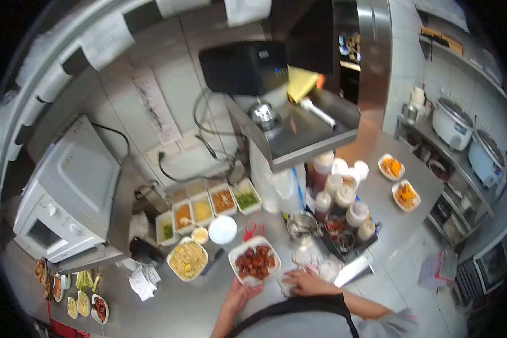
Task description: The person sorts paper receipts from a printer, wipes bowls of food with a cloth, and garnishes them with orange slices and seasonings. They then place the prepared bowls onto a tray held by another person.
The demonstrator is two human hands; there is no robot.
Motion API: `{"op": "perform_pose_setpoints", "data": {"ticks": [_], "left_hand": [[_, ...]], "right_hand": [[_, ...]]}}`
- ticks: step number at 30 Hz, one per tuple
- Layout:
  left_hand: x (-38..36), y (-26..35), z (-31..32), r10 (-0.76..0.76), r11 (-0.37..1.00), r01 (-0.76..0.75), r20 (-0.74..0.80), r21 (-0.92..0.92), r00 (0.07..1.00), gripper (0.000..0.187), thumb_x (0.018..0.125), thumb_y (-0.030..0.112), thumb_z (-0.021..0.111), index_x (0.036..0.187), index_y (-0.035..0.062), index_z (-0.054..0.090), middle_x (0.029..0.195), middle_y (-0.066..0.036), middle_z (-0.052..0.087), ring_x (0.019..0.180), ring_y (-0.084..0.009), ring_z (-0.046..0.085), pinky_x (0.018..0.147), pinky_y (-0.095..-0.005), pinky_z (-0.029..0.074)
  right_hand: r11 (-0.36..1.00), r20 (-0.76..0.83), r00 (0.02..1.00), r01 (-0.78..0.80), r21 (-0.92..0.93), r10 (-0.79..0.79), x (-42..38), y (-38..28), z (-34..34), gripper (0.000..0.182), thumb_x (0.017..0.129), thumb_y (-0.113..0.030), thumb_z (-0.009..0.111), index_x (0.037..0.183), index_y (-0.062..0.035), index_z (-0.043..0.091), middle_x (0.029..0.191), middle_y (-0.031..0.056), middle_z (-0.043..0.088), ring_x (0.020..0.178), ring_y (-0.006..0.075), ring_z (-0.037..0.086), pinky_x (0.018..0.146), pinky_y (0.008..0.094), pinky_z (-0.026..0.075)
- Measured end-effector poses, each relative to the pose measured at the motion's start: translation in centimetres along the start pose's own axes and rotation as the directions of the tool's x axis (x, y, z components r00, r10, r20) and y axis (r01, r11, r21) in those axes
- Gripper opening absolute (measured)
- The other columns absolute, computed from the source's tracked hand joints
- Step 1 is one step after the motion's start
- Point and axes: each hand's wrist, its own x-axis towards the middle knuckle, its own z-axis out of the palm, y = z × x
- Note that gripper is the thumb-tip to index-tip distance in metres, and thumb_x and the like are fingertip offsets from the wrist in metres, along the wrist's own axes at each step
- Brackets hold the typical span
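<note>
My left hand (242, 295) is closed on the near edge of a white square bowl (240, 272). The bowl holds glossy, dark red-brown chunks of food (256, 262). Just to its right, my right hand (308, 283) reaches left low over the counter, its fingers around the edge of a pale, see-through plastic piece (285, 287). That piece is hard to make out against the steel. Crumpled-looking clear plastic (315, 261) lies beyond my right hand. Behind the bowl are red-handled scissors (254, 230). A bowl of fried rice (187, 259) stands to the left, beside a dark-handled utensil (213, 261).
Topping tubs (223, 199) line the back. Sauce bottles (345, 196) crowd a tray at right, beside a metal pot (302, 226). A steel shelf (315, 134) overhangs the counter. A microwave (67, 191) stands left. Two orange-topped bowls (405, 196) sit far right.
</note>
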Motion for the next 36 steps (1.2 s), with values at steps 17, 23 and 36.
{"op": "perform_pose_setpoints", "data": {"ticks": [17, 23, 36], "left_hand": [[-0.1, 0.3, 0.3, 0.047, 0.998, -0.048, -0.029, -0.029, 0.999, 0.057, 0.089, 0.011, 0.05, 0.135, 0.017, 0.016, 0.125, -0.015, 0.045, 0.106, -0.0307, 0.055, 0.086, -0.0425, 0.048], [0.1, 0.0, 0.0, 0.038, 0.999, -0.037, 0.03, -0.033, 0.999, 0.057, 0.09, 0.01, 0.049, 0.135, 0.0189, 0.015, 0.126, -0.015, 0.044, 0.106, -0.0305, 0.054, 0.086, -0.0429, 0.048], [0.7, 1.1, 0.4, -0.098, 0.994, 0.097, -0.011, -0.051, 0.995, 0.062, 0.085, 0.002, 0.037, 0.136, 0.0222, 0.009, 0.127, -0.018, 0.043, 0.104, -0.0359, 0.056, 0.083, -0.0439, 0.049]], "right_hand": [[0.876, -0.484, 0.735, -0.336, 0.346, 0.474, -0.4, -2.6, -12.8, 0.022, 0.077, -0.01, 0.058, 0.096, -0.0006, 0.062, 0.076, 0.0188, 0.063, 0.065, 0.0265, 0.063, 0.061, 0.0336, 0.048], [0.874, -0.749, 0.504, -0.44, 0.204, 0.429, -0.7, 0.2, -16.6, 0.02, 0.078, -0.011, 0.057, 0.093, 0.0012, 0.061, 0.076, 0.0208, 0.062, 0.071, 0.0338, 0.062, 0.066, 0.0403, 0.048], [0.637, -0.635, 0.59, -0.746, -0.192, 0.5, 1.8, 4.2, -15.6, 0.016, 0.078, -0.013, 0.055, 0.08, 0.0015, 0.062, 0.079, 0.0208, 0.063, 0.077, 0.0363, 0.062, 0.067, 0.0432, 0.051]]}}
